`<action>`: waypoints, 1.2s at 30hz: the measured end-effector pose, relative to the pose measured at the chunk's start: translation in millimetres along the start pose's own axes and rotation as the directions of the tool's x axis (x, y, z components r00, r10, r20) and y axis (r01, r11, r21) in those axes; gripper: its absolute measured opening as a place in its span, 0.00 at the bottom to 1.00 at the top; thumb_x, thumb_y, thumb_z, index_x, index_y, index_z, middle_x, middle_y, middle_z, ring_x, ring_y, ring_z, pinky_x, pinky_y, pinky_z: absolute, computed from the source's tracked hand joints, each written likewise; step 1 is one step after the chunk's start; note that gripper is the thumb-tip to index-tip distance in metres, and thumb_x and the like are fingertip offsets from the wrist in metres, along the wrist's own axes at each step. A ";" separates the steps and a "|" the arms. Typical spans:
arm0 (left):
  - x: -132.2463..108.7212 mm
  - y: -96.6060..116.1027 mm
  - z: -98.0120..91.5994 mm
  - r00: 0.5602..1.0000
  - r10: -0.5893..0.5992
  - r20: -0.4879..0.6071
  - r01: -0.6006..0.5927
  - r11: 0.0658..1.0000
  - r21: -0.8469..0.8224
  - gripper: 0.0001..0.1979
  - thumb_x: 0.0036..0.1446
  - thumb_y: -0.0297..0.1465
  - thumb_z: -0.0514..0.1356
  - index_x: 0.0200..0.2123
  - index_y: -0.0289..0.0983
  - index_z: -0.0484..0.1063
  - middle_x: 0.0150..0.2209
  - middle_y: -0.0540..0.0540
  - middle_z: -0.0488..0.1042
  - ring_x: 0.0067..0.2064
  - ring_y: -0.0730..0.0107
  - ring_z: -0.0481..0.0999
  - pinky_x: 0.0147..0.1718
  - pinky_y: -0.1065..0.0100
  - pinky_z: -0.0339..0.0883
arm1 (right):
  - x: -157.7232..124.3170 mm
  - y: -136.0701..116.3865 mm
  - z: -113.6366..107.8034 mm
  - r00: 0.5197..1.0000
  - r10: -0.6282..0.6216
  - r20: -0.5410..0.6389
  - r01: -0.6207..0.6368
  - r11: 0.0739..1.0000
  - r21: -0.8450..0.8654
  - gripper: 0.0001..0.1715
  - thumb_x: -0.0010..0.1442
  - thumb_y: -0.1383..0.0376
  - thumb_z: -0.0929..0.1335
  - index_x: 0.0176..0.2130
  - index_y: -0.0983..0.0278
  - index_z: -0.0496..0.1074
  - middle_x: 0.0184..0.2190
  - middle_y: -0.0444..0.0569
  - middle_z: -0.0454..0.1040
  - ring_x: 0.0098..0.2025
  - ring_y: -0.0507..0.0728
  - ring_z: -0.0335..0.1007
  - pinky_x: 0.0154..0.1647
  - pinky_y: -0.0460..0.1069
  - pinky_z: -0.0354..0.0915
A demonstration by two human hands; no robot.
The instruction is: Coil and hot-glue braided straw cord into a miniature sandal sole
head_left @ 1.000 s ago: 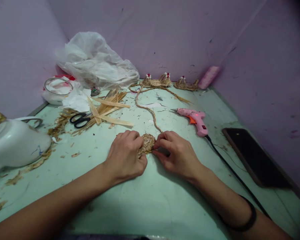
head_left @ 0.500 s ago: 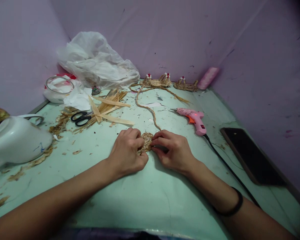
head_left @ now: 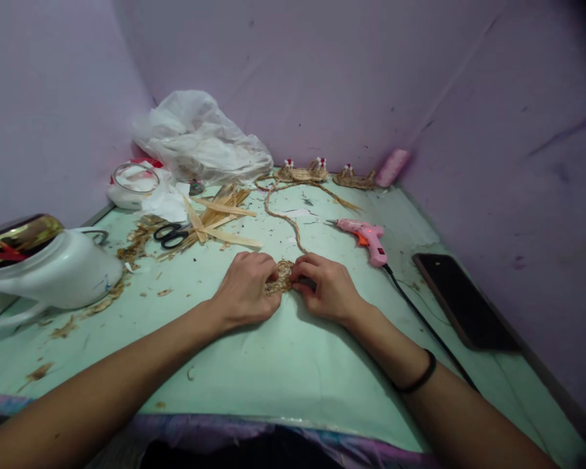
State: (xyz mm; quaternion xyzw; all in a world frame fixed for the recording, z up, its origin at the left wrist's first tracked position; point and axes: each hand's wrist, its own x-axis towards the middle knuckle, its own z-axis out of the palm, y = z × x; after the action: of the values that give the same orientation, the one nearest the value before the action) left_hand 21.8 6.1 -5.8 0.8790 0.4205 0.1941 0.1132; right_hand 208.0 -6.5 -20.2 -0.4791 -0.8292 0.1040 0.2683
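Between my two hands is a small round coil of braided straw cord (head_left: 284, 276), close to the tabletop. My left hand (head_left: 249, 286) is closed on the coil's left edge, its fingers curled over. On the other side my right hand (head_left: 325, 286) pinches the coil's right edge with thumb and fingertips. A long tail of the braided cord (head_left: 297, 233) runs from beside my right fingers toward the back of the table. Parts of the coil are hidden behind my fingers.
A pink glue gun (head_left: 364, 238) and a phone (head_left: 463, 299) lie to the right. Black-handled scissors (head_left: 170, 236), straw strips (head_left: 224, 221) and a white pot (head_left: 63, 270) stand left. Behind are a plastic bag (head_left: 205, 143), woven straw pieces (head_left: 303, 173) and a pink roll (head_left: 393, 167).
The camera view has shifted, so the table's front edge and more of the white pot show. Both hands stay on the coil, with little change in their grip.
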 end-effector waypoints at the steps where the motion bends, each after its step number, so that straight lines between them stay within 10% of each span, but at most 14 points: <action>1: -0.8 -1.8 -4.6 0.999 -0.034 0.040 0.035 0.998 -0.043 0.08 0.43 0.32 0.60 0.29 0.36 0.67 0.30 0.46 0.71 0.35 0.61 0.70 0.40 0.58 0.63 | 0.3 0.0 -2.3 0.999 -0.001 0.036 0.001 1.000 0.016 0.10 0.47 0.74 0.67 0.32 0.62 0.72 0.36 0.47 0.75 0.36 0.56 0.71 0.35 0.49 0.64; 10: 3.9 -38.0 -61.5 0.973 -0.230 0.016 0.230 0.967 -0.107 0.18 0.48 0.40 0.59 0.40 0.36 0.72 0.42 0.41 0.74 0.43 0.57 0.73 0.43 0.59 0.64 | -1.3 1.2 -14.9 0.999 -0.037 -0.002 0.037 0.999 0.021 0.13 0.52 0.57 0.70 0.33 0.64 0.70 0.34 0.52 0.75 0.37 0.60 0.70 0.38 0.53 0.65; 17: -5.9 -15.9 -41.6 0.957 -0.131 0.257 0.100 0.986 0.130 0.21 0.43 0.41 0.63 0.40 0.36 0.74 0.38 0.39 0.74 0.41 0.51 0.73 0.39 0.58 0.64 | 10.5 -0.4 -5.6 0.973 -0.213 0.088 0.213 0.977 0.008 0.41 0.50 0.52 0.71 0.57 0.68 0.60 0.53 0.63 0.68 0.56 0.67 0.60 0.56 0.63 0.55; 23: -10.1 -6.7 -28.1 0.987 -0.071 0.142 0.060 0.995 0.080 0.16 0.43 0.34 0.62 0.38 0.35 0.73 0.35 0.40 0.74 0.39 0.51 0.72 0.40 0.54 0.62 | 8.8 1.5 -0.7 0.976 -0.186 0.113 0.191 0.981 -0.039 0.41 0.51 0.54 0.71 0.58 0.69 0.58 0.48 0.61 0.72 0.50 0.66 0.66 0.55 0.65 0.54; 29: -11.3 -17.2 -32.2 0.942 0.254 -0.217 -0.254 0.967 0.030 0.25 0.47 0.27 0.59 0.52 0.33 0.65 0.45 0.37 0.75 0.46 0.55 0.73 0.54 0.46 0.51 | 6.6 -3.8 -4.8 0.963 -0.027 -0.267 0.073 0.984 0.164 0.38 0.47 0.59 0.74 0.55 0.65 0.64 0.44 0.58 0.72 0.45 0.64 0.67 0.50 0.62 0.60; 33: 1.6 -13.6 -35.9 0.886 0.139 -0.443 -0.251 0.946 -0.206 0.23 0.50 0.26 0.57 0.52 0.33 0.66 0.42 0.39 0.77 0.41 0.62 0.75 0.51 0.53 0.59 | 15.1 -21.5 -10.1 0.866 0.486 -0.119 -0.179 0.523 0.834 0.23 0.40 0.63 0.76 0.38 0.63 0.75 0.34 0.49 0.74 0.35 0.58 0.68 0.38 0.53 0.66; 36: 24.3 -2.3 -43.2 0.885 -0.198 -0.421 -0.112 0.788 -0.605 0.23 0.48 0.29 0.61 0.50 0.31 0.68 0.36 0.42 0.77 0.38 0.65 0.75 0.45 0.60 0.66 | 27.3 -31.5 -16.4 0.841 0.540 0.024 -0.172 0.225 0.959 0.17 0.41 0.60 0.76 0.32 0.64 0.74 0.27 0.45 0.75 0.28 0.53 0.68 0.31 0.49 0.65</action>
State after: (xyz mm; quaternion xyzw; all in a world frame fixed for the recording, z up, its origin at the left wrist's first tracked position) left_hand 15.2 28.1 38.1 0.7112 0.3695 0.5212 0.2933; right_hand 182.8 -1.0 16.5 -0.4216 -0.4212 0.5446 0.5901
